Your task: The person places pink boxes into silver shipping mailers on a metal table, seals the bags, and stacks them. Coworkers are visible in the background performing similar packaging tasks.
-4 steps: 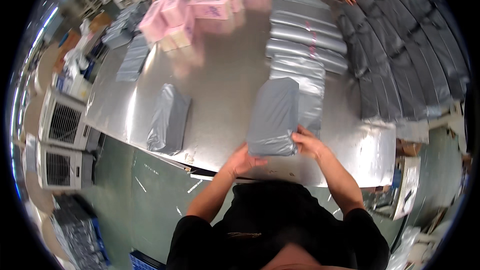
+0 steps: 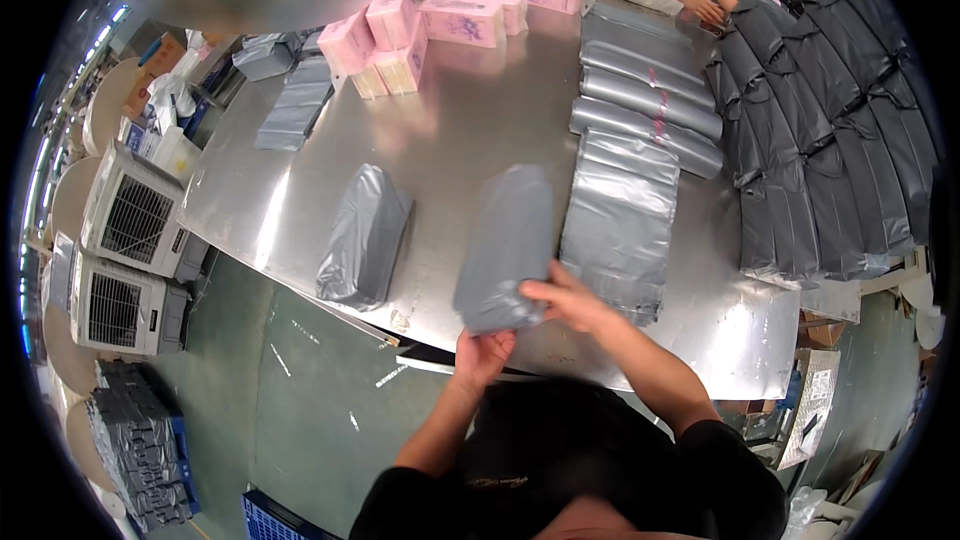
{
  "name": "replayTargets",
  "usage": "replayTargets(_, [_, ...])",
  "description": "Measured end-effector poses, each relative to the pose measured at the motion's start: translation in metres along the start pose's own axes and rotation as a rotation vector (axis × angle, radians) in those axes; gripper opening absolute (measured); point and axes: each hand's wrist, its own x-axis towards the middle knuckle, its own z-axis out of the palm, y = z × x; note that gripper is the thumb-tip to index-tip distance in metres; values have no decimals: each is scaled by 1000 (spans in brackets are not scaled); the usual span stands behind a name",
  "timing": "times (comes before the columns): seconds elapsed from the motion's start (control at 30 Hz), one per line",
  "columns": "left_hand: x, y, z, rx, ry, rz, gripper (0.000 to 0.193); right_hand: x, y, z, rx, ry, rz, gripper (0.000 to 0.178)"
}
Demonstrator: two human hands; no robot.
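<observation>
Shifted left over the shiny metal desk (image 2: 480, 85), clear of the flat silver-grey plastic bags (image 2: 622, 215): grey oblong plastic-wrapped parcel (image 2: 508, 240), now by near edge. Probably light, slightly soft, slick; best held low, end and side. Right hand (image 2: 577, 302) grips its right side; left hand (image 2: 483, 356) cups near end.

Free table (image 2: 436, 215) lies between two grey parcels (image 2: 362, 240), pink boxes (image 2: 462, 22) blocking beyond.

Small pale script sits on your black short-sleeved shirt (image 2: 590, 450), purple print on the pink rectangular packs (image 2: 463, 22), pinkish-red marks on the silver-grey plastic rolls (image 2: 622, 95); you can make out no words.
</observation>
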Motion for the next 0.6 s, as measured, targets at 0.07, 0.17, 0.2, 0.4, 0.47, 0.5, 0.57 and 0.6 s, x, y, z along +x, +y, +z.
replayTargets(0.07, [-12,16,-22,-162,124,262,32,39,-14,70,-214,-21,-37,117])
replayTargets(0.17, [-44,40,-53,-218,92,213,48,108,20,137,-475,26,-183,131])
replayTargets(0.2, [-57,53,-53,-17,53,75,45,125,24,155,-501,80,-171,131])
replayTargets(0.4, [-63,186,183,1320,-79,462,11,139,16,118,-292,-113,33,71])
replayTargets(0.47, [23,246,227,1621,109,832,19,123,25,76,-241,-78,39,54])
replayTargets(0.5, [76,276,249,1889,135,1015,27,112,31,58,-238,-37,-3,47])
replayTargets(0.57, [169,301,303,2189,296,1257,54,86,32,35,-294,69,-7,42])
replayTargets(0.6, [216,317,316,2334,409,1357,62,74,34,22,-283,96,-45,41])
